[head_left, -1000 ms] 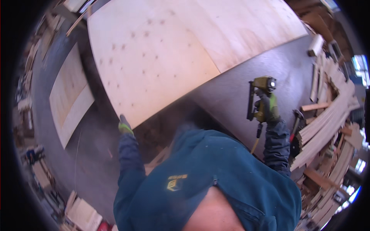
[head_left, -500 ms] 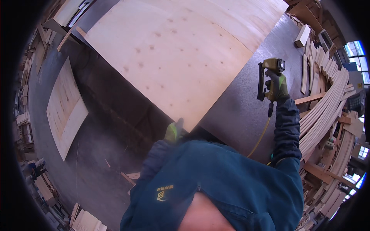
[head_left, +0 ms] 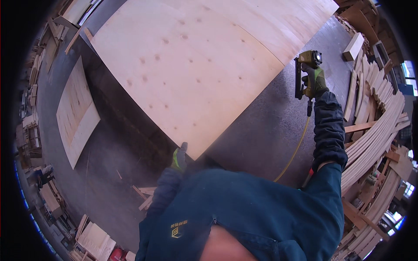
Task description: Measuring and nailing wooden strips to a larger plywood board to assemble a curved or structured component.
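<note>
At 9 to 10 o'clock, with 12 at the top of the view, a small board (head_left: 78, 114) lies well apart from both hands, its long axis close to the 12-to-6 line. At 7 to 8 o'clock, the gloved left hand (head_left: 178, 159) holds the edge of the large board (head_left: 191, 80) beside its near corner. The grip is narrow: the thumb points up along the edge, and the fingers are hidden, so their pressure cannot be told.

The large board extends from this corner toward 12 o'clock. One edge runs toward 10 to 11 o'clock, the other toward 1 o'clock. The far end leaves the view; the long axis cannot be confirmed. The left hand is the nearer hand, in contact with the board.

At 3 to 4 o'clock, a yellow hose (head_left: 298, 149) hangs from the nail gun (head_left: 310, 57). At 2 o'clock, the gloved right hand (head_left: 319, 80) is wrapped around the gun's handle. The gun appears just beside the board's right edge; its height cannot be told. At 3 o'clock lie wood strips (head_left: 371, 143).
</note>
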A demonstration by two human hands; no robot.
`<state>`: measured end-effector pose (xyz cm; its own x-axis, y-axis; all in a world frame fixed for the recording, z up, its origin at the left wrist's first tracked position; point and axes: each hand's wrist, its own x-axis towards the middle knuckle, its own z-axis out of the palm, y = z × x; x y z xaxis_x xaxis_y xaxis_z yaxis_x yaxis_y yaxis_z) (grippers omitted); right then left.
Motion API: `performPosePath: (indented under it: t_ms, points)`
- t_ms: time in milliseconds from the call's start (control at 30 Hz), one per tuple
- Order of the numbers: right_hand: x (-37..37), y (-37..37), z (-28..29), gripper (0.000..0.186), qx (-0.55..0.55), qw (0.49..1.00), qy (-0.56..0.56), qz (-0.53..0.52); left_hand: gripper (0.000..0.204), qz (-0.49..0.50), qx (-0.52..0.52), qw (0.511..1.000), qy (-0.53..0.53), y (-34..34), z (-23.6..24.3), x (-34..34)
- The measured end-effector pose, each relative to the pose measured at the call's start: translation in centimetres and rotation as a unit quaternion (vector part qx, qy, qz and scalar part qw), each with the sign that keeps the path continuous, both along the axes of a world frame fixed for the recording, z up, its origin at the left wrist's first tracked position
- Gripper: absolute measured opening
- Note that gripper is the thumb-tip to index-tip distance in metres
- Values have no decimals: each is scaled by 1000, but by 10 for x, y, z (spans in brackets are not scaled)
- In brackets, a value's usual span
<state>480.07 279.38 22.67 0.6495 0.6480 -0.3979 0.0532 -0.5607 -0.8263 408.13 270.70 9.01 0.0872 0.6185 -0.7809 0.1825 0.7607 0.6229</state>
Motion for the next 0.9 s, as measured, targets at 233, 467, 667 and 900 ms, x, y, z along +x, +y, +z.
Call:
performPosePath:
  t_ms: [233, 467, 667, 900]
  points:
    - [18, 15, -29, 45, -28, 999, -1, 44, 51, 118, -4, 983, -143, -3, 0, 32]
    - [-6, 18, -24, 42, -24, 997, 30, 71, 51, 94, 5, 983, -160, 1, -10, 18]
    - [-95, 8, 4, 34, -4, 992, 45, 120, 52, 14, 10, 998, -61, 0, -37, -16]
    - [-200, -28, 14, 33, -88, 985, 44, 141, 45, -14, 18, 1000, -12, 11, -27, -34]
